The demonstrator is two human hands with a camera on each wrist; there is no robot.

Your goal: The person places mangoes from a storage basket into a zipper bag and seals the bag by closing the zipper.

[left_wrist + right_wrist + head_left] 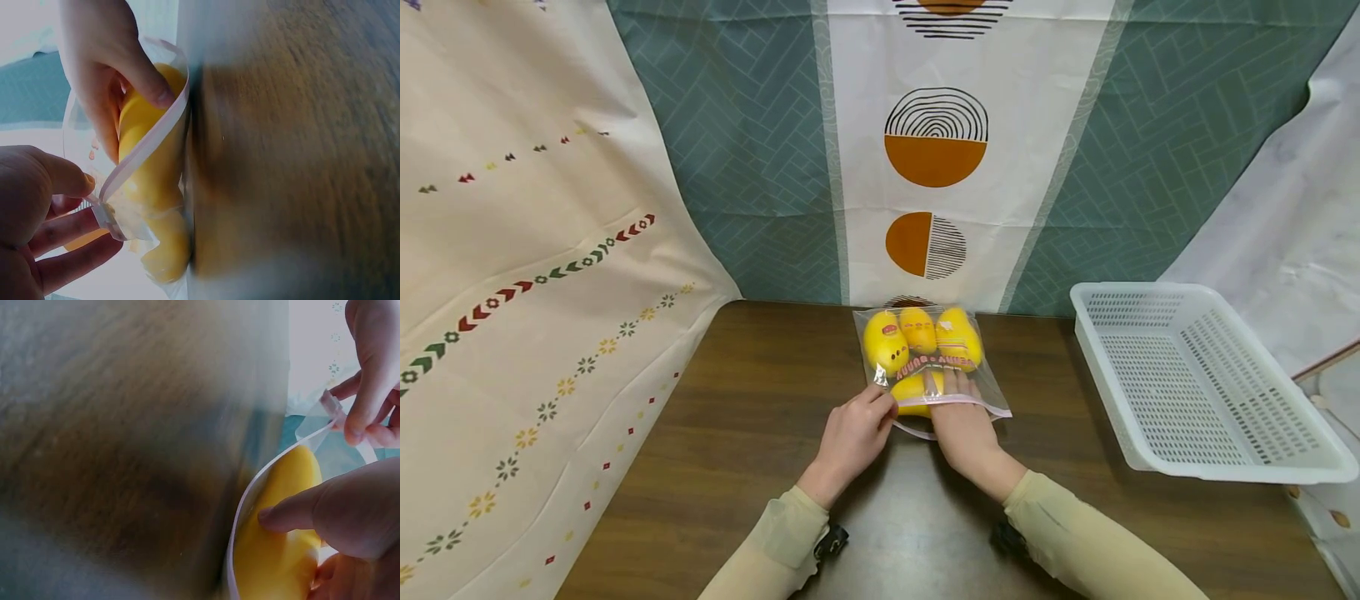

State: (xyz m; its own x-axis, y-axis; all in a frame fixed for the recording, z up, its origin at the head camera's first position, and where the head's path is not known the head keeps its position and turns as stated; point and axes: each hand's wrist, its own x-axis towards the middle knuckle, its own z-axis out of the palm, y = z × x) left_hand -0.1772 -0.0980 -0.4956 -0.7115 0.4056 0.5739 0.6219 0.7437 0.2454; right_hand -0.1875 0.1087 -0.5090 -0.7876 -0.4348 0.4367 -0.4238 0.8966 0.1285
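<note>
On the dark wooden surface (pixel 745 433), our left hand (pixel 852 440) pinches the zip bag's (pixel 981 385) rim while our right hand (pixel 964 432) reaches inside, fingers curled on a yellow toy (pixel 913 388).

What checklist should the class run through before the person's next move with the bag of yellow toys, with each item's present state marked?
1. Bag mouth held open: ok. The left hand pinches the corner of the clear zip bag.
2. Toy gripped: ok. The right hand reaches into the bag, its fingers round the nearest yellow toy.
3. Toys contained: ok. Three other yellow toys lie at the bag's far end.
4. Bag supported: ok. It lies flat on the brown table.
5. Zip strip sound: cannot tell.
6. White basket apart from the bag: ok, on the right.
</note>
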